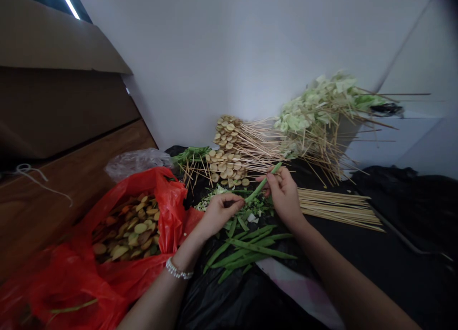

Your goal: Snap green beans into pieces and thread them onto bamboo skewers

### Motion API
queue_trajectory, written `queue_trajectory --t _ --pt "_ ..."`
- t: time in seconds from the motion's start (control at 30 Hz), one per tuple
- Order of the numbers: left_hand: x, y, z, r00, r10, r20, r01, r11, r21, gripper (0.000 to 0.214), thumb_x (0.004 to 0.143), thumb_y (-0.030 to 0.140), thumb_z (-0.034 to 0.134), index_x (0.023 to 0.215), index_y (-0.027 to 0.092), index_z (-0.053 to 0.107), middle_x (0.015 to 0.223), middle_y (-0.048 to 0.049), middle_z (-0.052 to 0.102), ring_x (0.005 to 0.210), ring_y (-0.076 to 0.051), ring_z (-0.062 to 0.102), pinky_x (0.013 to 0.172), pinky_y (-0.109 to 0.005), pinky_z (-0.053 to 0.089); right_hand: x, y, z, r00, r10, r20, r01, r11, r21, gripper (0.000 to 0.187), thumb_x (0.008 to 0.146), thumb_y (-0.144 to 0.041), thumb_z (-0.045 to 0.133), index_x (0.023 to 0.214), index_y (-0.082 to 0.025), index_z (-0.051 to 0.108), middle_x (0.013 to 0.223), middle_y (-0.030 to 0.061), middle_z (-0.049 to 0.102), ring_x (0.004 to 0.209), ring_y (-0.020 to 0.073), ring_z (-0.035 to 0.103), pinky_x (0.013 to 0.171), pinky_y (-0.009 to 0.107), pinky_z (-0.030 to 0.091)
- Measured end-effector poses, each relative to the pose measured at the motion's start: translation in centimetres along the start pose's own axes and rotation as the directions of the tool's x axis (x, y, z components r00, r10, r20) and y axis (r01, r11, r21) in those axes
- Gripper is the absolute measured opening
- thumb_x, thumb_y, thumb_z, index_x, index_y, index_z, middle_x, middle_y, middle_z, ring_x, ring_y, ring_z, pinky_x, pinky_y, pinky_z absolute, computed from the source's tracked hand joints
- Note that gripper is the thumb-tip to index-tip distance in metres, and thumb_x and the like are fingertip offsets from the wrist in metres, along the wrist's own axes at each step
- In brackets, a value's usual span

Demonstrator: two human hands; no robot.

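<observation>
A long green bean (258,189) slants upward between my two hands. Its lower end is pinched in the fingertips of my left hand (222,210), which wears a beaded bracelet (178,269) at the wrist. Nearer its upper end, my right hand (285,194) grips it with thumb and fingers. Below my hands, several whole green beans (252,246) lie loosely on black plastic (229,306). Cut green pieces and pale scraps (246,220) are heaped directly under the held bean, partly hidden by my hands.
On the left stands a red plastic bag (168,211) of sliced vegetables (138,227). Skewered potato slices (227,163) and skewered cabbage leaves (315,108) are stacked by the wall. Bare skewers (339,208) lie right of my right hand. A clear plastic bag (139,162) sits behind the red one.
</observation>
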State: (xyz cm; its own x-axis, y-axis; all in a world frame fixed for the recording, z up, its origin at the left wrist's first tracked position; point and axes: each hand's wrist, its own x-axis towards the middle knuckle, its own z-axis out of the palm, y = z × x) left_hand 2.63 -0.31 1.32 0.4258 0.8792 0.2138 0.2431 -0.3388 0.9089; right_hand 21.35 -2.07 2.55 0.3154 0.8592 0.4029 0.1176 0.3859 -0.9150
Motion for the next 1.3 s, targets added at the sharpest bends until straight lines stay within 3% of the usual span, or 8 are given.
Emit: queue_trajectory --t 0.13,0.23,0.37,0.53,0.7,0.9,1.1,1.3 --pt "0.0 0.1 -0.2 0.974 0.186 -0.127 -0.144 0.948 0.284 0.015 0.083 0.023 0.061 0.081 0.016 0.074 0.076 -0.0039 0.068 0.069 -0.014 0.059 0.064 -0.024 0.042 0.1 -0.3 -0.9 0.909 -0.389 -0.15 0.302 0.862 -0.408 0.046 0.091 -0.033 0.051 0.134 -0.02 0.038 0.132 0.0155 0.054 0.119 0.026 0.052 0.092 0.043 0.045" --pt "-0.3 0.4 -0.1 0.951 0.29 -0.109 -0.225 0.889 0.4 0.016 0.087 0.02 0.058 0.085 0.016 0.074 0.077 -0.0036 0.067 0.07 -0.014 0.061 0.065 -0.024 0.043 -0.3 -0.6 -0.9 0.808 -0.572 0.139 0.503 0.548 -0.669 0.041 0.092 -0.025 0.05 0.133 -0.02 0.046 0.134 0.0131 0.054 0.128 0.0286 0.042 0.105 0.048 0.031" --pt "-0.5 0.2 0.1 0.911 0.397 -0.106 -0.309 0.832 0.46 0.015 0.087 0.017 0.058 0.09 0.015 0.072 0.08 -0.0048 0.067 0.073 -0.015 0.062 0.068 -0.024 0.046 -1.3 0.0 0.3 0.684 -0.442 0.58 0.722 0.304 -0.621 0.027 0.093 -0.019 0.049 0.119 -0.019 0.057 0.111 0.0074 0.066 0.115 0.0247 0.049 0.105 0.046 0.025" --pt "-0.4 -0.5 0.1 0.893 0.448 -0.048 -0.36 0.774 0.522 0.017 0.09 0.017 0.054 0.094 0.015 0.07 0.083 -0.006 0.066 0.076 -0.015 0.062 0.07 -0.025 0.048 -1.8 0.7 0.9 0.669 -0.332 0.664 0.738 0.196 -0.646 0.013 0.09 -0.014 0.051 0.085 -0.017 0.063 0.081 0.0045 0.063 0.089 0.0211 0.051 0.093 0.042 0.03" --pt "-0.6 -0.5 0.4 0.921 0.386 0.05 -0.339 0.732 0.591 0.022 0.092 0.015 0.047 0.104 0.014 0.066 0.089 -0.0077 0.064 0.082 -0.017 0.061 0.075 -0.027 0.048 -1.9 0.6 0.8 0.618 -0.349 0.705 0.775 0.118 -0.621 0.01 0.087 -0.011 0.054 0.082 -0.016 0.062 0.079 0.0055 0.061 0.087 0.0223 0.048 0.082 0.04 0.03" --pt "-0.8 -0.1 0.4 0.946 0.311 0.089 -0.289 0.691 0.663 0.018 0.087 0.013 0.05 0.082 0.014 0.067 0.076 -0.0048 0.059 0.072 -0.016 0.056 0.065 -0.025 0.043 -2.6 0.4 1.3 0.588 -0.385 0.711 0.792 0.095 -0.603 0.008 0.083 -0.012 0.058 0.076 -0.015 0.062 0.072 0.0062 0.057 0.078 0.0223 0.045 0.066 0.036 0.026" --pt "-0.4 0.3 0.3 0.972 0.174 -0.161 -0.126 0.955 0.27 0.015 0.077 0.017 0.055 0.072 0.013 0.069 0.064 -0.0007 0.059 0.06 -0.012 0.051 0.059 -0.023 0.038 -2.9 0.1 1.5 0.584 -0.514 0.628 0.784 0.158 -0.6 0.017 0.086 -0.013 0.051 0.075 -0.015 0.063 0.067 0.0055 0.055 0.074 0.0207 0.044 0.066 0.035 0.029" --pt "-0.2 0.8 0.5 0.982 -0.055 -0.18 0.033 0.992 -0.122 0.022 0.077 0.031 0.058 0.073 0.012 0.068 0.051 0.0047 0.049 0.045 -0.007 0.035 0.047 -0.02 0.028 -2.6 -0.1 1.3 0.724 -0.55 0.417 0.684 0.49 -0.541 0.021 0.094 -0.018 0.047 0.089 -0.017 0.067 0.078 0.0058 0.066 0.079 0.0201 0.052 0.074 0.033 0.039"
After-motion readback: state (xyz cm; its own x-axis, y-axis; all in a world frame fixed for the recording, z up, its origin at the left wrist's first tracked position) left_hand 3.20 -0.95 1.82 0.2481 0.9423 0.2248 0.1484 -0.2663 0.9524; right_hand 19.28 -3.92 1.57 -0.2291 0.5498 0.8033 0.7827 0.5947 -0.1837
